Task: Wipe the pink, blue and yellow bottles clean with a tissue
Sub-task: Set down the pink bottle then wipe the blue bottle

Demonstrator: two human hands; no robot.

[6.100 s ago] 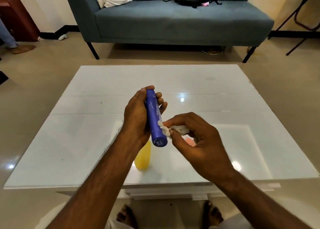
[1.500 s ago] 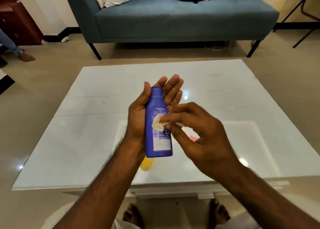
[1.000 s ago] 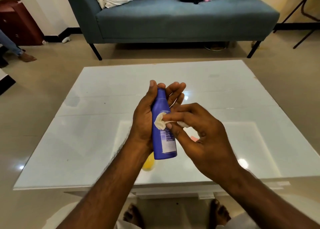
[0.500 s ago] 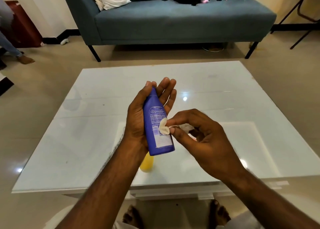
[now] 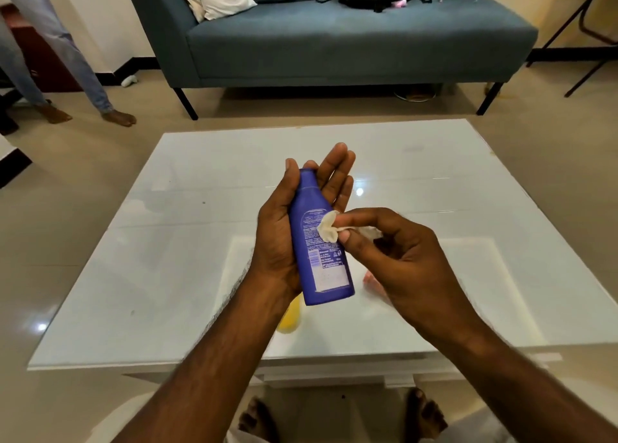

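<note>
Now, my left hand (image 5: 279,242) holds the blue bottle (image 5: 316,265) above the white table (image 5: 160,275), cap end pointing away from me, thumb clamped along its side and fingers stretched straight behind the neck. My right hand (image 5: 401,265) pinches the crumpled tissue (image 5: 328,231) between thumb and forefinger, and the wad is pressed onto the printed back label. The yellow bottle (image 5: 289,320) sits on the table, mostly hidden under my left wrist. Just a sliver of the pink bottle (image 5: 369,278) peeks out beneath my right hand.
</note>
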